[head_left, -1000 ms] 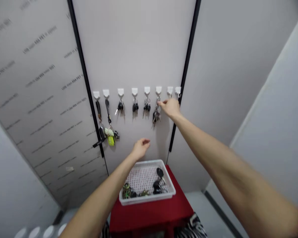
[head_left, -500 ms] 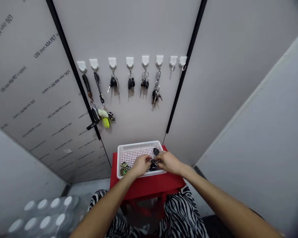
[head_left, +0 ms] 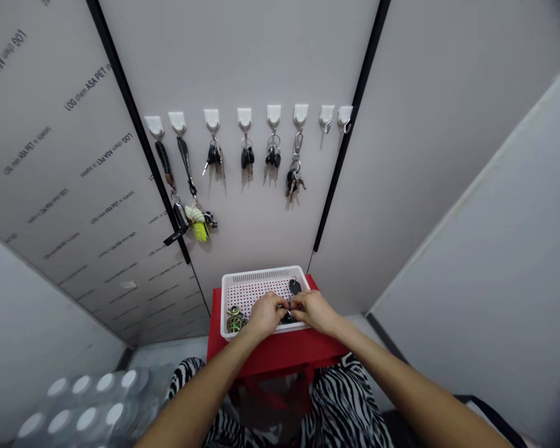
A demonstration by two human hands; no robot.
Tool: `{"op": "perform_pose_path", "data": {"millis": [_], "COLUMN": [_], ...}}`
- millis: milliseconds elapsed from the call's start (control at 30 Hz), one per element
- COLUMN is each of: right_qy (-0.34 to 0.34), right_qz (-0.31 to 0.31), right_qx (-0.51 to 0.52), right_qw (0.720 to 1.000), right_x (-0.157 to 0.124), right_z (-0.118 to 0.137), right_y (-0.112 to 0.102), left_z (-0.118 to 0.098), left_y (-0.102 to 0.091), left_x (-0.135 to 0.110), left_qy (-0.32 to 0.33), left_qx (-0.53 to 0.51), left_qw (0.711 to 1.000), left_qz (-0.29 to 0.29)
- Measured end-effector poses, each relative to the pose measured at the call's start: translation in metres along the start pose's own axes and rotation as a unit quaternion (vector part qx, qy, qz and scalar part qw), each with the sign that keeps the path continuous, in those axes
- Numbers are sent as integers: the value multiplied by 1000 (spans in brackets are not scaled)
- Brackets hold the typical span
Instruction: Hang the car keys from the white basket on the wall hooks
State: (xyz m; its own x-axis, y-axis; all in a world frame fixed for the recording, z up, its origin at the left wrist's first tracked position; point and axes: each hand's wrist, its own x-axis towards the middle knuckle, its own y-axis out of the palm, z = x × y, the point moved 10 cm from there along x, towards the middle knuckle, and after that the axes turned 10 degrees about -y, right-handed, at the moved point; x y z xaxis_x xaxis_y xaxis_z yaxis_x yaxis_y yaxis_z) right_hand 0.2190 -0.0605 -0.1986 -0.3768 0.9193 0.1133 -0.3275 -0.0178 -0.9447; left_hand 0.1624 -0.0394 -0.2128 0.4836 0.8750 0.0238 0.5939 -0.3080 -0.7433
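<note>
A white perforated basket [head_left: 256, 280] sits on a red stool [head_left: 275, 354] against the wall. My left hand [head_left: 265, 314] and my right hand [head_left: 313, 310] are both inside the basket, fingers pinched together on a black key bunch [head_left: 288, 316] between them. Another black key fob [head_left: 295, 286] lies near the basket's back right, and a green-and-gold key bunch [head_left: 234, 319] lies at its front left. Above, a row of white wall hooks [head_left: 244, 116] carries several key bunches; the two rightmost hooks [head_left: 336, 116] are bare.
A black vertical strip [head_left: 345, 143] runs down the wall right of the hooks, another [head_left: 140, 155] to the left. A yellow-green charm [head_left: 198, 229] hangs low from the second hook. Zebra-patterned fabric [head_left: 340, 398] lies below the stool. Capped bottles [head_left: 79, 404] stand at the lower left.
A second ago my right hand was up at the sixth hook and my left hovered over the basket. Both hands have come down into the basket and closed on the black key bunch.
</note>
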Motion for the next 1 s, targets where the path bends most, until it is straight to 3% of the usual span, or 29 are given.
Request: {"op": "perform_pose_path", "data": {"millis": [167, 367, 533, 633, 800, 900, 1000], "right_qy": [6, -1, 31, 41, 59, 90, 97], "right_qz": [-17, 21, 34, 12, -71, -126, -190], "right_qx": [10, -11, -52, -37, 144, 283, 384], "right_qw": [1000, 1000, 998, 998, 985, 947, 899], "right_x": [1, 3, 6, 7, 6, 5, 6], "right_z": [-2, 5, 6, 4, -11, -25, -29], "right_y": [-9, -2, 7, 4, -15, -30, -52], "left_z": [15, 37, 40, 43, 48, 40, 17], "left_y": [-15, -12, -14, -17, -20, -19, -23], "left_x": [3, 6, 2, 2, 3, 6, 14], "left_qy": [-51, -122, -145, -147, -142, -134, -105], "left_qx": [-124, -332, -394, -402, -425, -439, -443], "left_qw": [989, 935, 907, 902, 890, 886, 889], "left_qz": [-55, -38, -40, -57, -84, -71, -48]}}
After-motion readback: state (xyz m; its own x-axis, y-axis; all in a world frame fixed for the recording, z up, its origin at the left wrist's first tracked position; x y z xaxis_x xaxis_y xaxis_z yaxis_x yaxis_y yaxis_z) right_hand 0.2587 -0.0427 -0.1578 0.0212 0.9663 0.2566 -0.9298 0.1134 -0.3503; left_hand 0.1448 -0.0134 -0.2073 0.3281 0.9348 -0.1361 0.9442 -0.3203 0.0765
